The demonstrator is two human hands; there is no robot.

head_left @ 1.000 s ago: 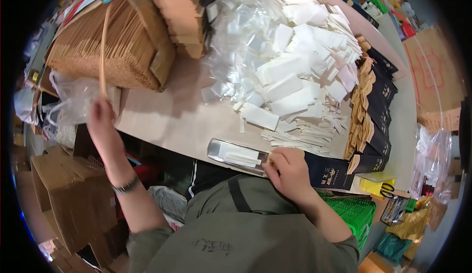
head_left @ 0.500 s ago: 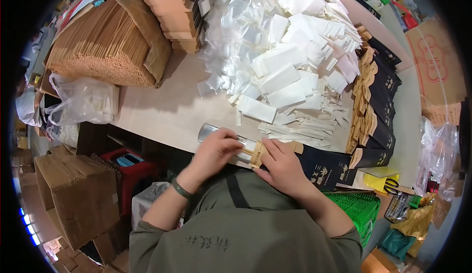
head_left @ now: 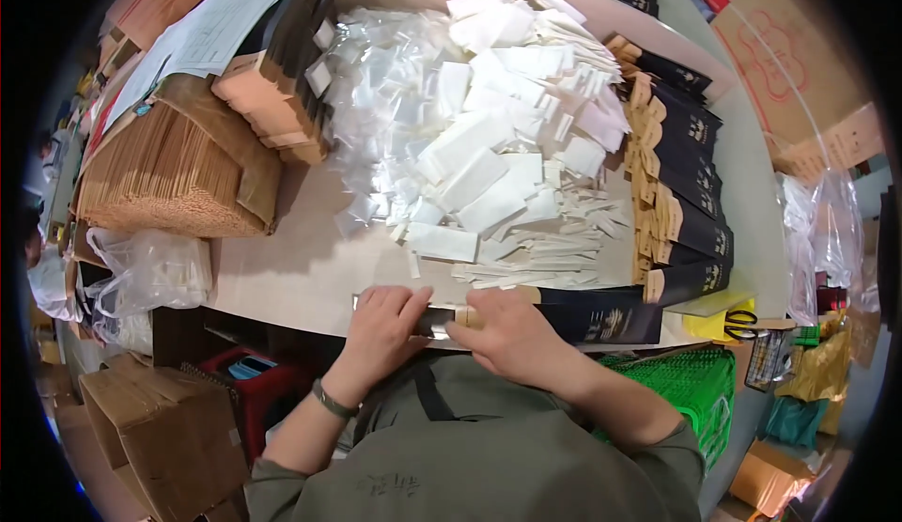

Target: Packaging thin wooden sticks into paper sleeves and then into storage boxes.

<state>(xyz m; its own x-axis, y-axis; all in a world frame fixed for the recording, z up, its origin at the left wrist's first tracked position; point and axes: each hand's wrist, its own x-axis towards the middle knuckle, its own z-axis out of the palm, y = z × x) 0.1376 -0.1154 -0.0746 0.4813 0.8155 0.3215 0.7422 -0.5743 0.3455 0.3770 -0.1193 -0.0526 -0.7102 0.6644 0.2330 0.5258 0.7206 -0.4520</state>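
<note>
At the table's near edge, my left hand [head_left: 383, 329] lies over a narrow shiny, see-through strip [head_left: 434, 323], its fingers curled round it. What the strip is, I cannot make out. My right hand [head_left: 512, 334] is closed on the kraft-coloured mouth of a paper sleeve [head_left: 463, 317], which meets the strip's right end. Just right of that hand lie dark printed paper sleeves [head_left: 611, 320] with kraft edges. Beyond both hands spreads a heap of white paper packets [head_left: 479, 184], with clear plastic packets [head_left: 385, 80] to its left.
A bundle of thin tan sticks [head_left: 169, 174] stands at the left, beside a stack of kraft-and-dark sleeves [head_left: 268, 99]. More dark sleeves [head_left: 695, 184] line the right side. Scissors [head_left: 740, 325] lie near the right corner. A green basket [head_left: 676, 395] and cardboard box [head_left: 164, 423] stand below.
My view has shifted, so the table sits lower. My left hand has gone from pinching thin sticks at the sleeve's mouth to lying over the shiny strip. My right hand stays at the sleeve.
</note>
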